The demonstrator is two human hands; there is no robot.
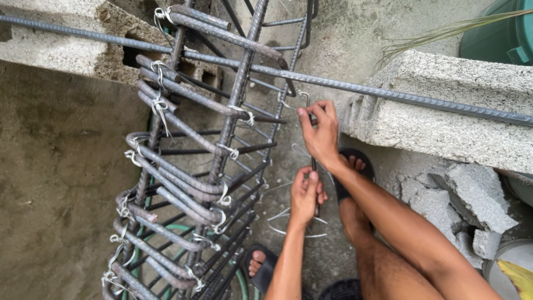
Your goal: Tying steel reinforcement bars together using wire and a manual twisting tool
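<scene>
Two bare hands work beside a rebar cage (189, 166) over concrete ground: the right hand (319, 133) pinches a thin wire (304, 97) at the long bar (388, 93). The left hand (305, 194) closes around what looks like a slim tool (315, 166), partly hidden, above loose wires (288, 219).

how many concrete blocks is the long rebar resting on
2. One concrete block at upper left, one larger block at right, with the long rebar lying across both. Broken chunks lie below; more may be hidden.

The rebar cage (194, 161) runs off both the top and bottom edges, so no telling its length. The green bin (502, 28) at upper right is mostly cropped. The thin tool in the right hand (319, 133) is half hidden behind the left hand (305, 194).
</scene>
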